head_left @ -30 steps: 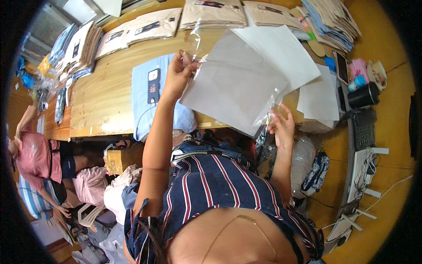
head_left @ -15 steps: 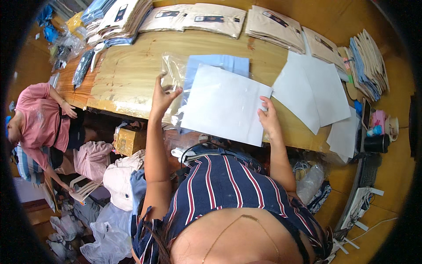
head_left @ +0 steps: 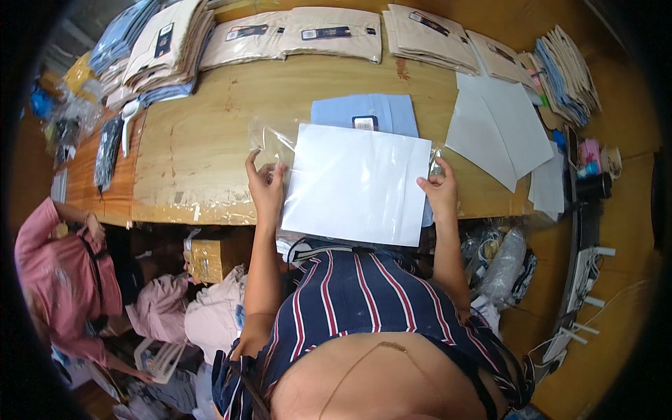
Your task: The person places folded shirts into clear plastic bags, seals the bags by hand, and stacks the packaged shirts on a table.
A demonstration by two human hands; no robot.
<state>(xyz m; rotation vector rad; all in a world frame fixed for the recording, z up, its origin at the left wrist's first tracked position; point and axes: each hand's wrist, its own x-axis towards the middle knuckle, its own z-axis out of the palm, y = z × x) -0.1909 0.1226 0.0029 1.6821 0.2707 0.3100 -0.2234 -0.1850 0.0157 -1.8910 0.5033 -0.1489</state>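
The wooden worktop point(head_left: 203, 147) fills the upper half of the frame, with stacks of folded beige garments point(head_left: 308, 33) along its far edge and loose white sheets point(head_left: 493, 126) at the upper right. Since half a second ago the view has settled closer over the middle of the worktop, and the white sheet point(head_left: 357, 183) now lies flatter and squarer at the centre of the frame, its near edge overhanging the worktop's edge toward the person. That suggests the packing step has reached alignment: the sheet and its cover are being squared up over the garment rather than carried.

The sheet is a plain, glossy white rectangle, seemingly inside a clear plastic bag point(head_left: 269, 136) whose crinkled mouth sticks out at the sheet's upper left. Behind it, just above centre, a folded light-blue shirt point(head_left: 360, 112) with a small tag shows past the sheet's top edge.

The left hand point(head_left: 266, 185) pinches the sheet's left edge together with the bag, fingers curled closed on it. The right hand point(head_left: 441, 192) grips the right edge, thumb on top.

At the lower left another person in pink point(head_left: 52, 273) bends over heaps of clothing.
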